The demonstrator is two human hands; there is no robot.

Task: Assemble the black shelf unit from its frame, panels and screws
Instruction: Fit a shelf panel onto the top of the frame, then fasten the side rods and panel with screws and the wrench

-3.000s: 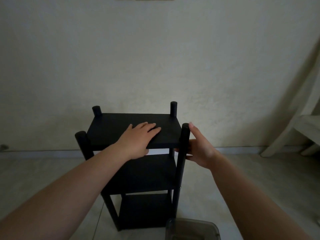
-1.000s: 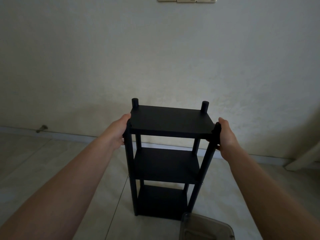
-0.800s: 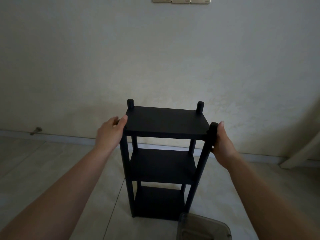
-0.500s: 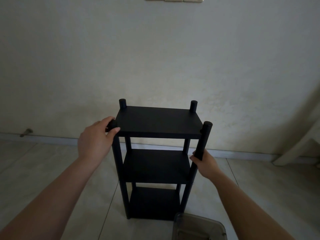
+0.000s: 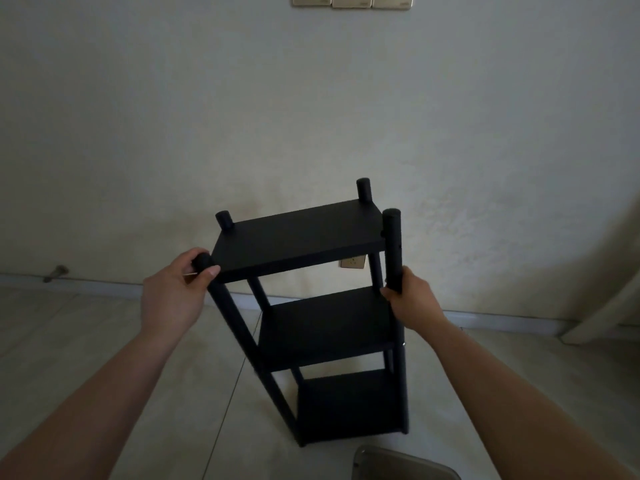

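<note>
Shelf unit (image 5: 304,244), black, one in number, stands on the tiled floor (image 5: 104,341) in front of the pale wall (image 5: 311,116), leaning toward the left. Three panels counted: top, middle (image 5: 325,327) and bottom (image 5: 346,407), all seated between four round posts. Four post tops project above the top panel: two at the rear, two at the front.

Left hand (image 5: 173,296) grips the top of the front left post (image 5: 239,334), fingers and thumb curled round its end just beside the corner of the top panel. Right hand (image 5: 410,301) grips the front right post (image 5: 393,251) between the top and middle panels, fingers wrapped round the shaft. Both forearms reach in from the lower edge of the view.

One translucent container (image 5: 401,465) lies on the floor near the foot of the unit, partly cut off by the lower edge; contents cannot be told. Three switch plates (image 5: 351,0) sit in a row high on the wall. One wall socket (image 5: 352,262) shows below the top panel. One small fitting (image 5: 55,273) sits at the skirting on the left.
</note>
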